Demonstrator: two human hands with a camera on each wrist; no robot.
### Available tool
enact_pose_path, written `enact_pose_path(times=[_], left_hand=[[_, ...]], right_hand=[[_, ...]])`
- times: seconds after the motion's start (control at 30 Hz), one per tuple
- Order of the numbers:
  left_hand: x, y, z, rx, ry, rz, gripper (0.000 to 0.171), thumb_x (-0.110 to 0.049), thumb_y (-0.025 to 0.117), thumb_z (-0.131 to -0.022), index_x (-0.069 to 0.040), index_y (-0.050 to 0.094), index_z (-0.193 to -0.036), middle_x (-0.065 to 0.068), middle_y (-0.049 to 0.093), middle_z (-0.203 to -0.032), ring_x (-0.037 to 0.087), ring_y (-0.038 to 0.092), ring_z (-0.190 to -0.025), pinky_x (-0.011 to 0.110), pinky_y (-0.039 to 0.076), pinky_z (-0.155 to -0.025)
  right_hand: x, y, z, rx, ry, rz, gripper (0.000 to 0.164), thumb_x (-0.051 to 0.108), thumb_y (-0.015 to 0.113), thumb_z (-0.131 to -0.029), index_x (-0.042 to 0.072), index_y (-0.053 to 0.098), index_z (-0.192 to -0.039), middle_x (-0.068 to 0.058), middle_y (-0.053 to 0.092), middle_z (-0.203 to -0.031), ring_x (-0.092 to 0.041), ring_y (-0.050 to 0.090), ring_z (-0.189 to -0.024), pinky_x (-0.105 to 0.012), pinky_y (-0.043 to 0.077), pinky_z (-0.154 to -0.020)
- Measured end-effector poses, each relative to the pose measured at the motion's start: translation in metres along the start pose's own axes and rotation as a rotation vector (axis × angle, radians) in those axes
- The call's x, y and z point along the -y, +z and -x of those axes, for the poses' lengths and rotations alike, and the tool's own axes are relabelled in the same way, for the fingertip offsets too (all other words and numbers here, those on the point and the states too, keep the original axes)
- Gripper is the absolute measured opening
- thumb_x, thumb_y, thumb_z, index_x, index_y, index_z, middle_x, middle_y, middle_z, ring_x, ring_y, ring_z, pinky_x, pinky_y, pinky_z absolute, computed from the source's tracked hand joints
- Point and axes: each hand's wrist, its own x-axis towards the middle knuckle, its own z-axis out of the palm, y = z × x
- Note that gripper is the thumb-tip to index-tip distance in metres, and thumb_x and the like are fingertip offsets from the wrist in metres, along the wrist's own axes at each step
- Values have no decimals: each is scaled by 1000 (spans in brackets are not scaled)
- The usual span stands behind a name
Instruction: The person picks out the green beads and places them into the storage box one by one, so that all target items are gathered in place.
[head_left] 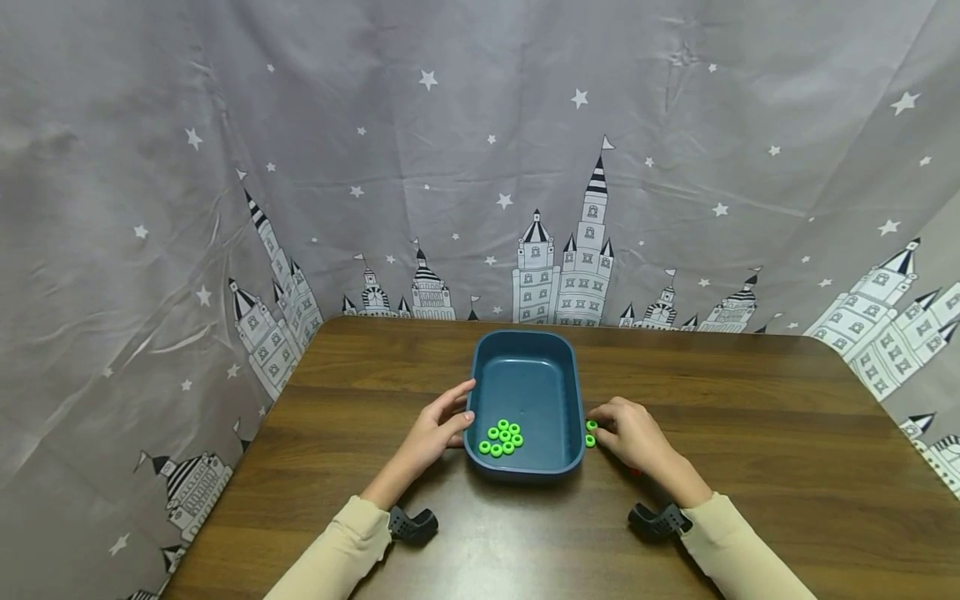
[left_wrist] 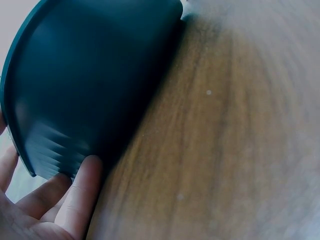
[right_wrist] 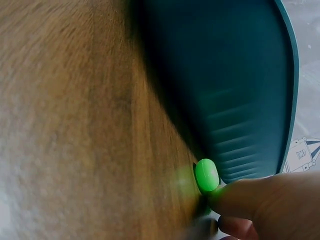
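A dark blue rectangular bin (head_left: 523,400) stands on the table, with several bright green rings (head_left: 504,436) in its near left part. My left hand (head_left: 435,425) rests against the bin's left side, thumb tip at the rim and fingers spread along the outer wall (left_wrist: 75,90). Close outside the right wall, my right hand (head_left: 633,432) has its thumb and a finger around a green ring (head_left: 592,425), which they partly hide. Another green ring (head_left: 590,441) lies just nearer; the right wrist view shows a green ring (right_wrist: 207,175) beside the bin's base.
A bit of something red (head_left: 635,472) shows beneath my right hand, mostly hidden. The brown wooden table (head_left: 360,367) ends at a grey curtain (head_left: 450,208) printed with castles and stars. A black wrist band (head_left: 412,525) sits on each forearm.
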Motion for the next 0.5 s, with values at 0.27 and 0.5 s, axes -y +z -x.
enact_pose_path(times=[0.27,0.5], left_hand=[[0,0,0,-2,1,-1,55,-13,55,-104,-10,39,-157,31,44,-153,41,60,-125,35,65,-82],[0,0,0,0,5,-1,55,-12,54,-104,-9,38,-157,32,44,-153,41,60,-125,35,65,-81]], right_hand=[[0,-3,0,-15,-11,8,12,7,76,-84,7,79,-97,-6,75,-91,-22,69,-83,-39,57,-72],[2,-8,-2,-32,0,-10,13,7,77,-84,6,78,-97,-7,78,-91,-20,69,-80,-39,57,-71]])
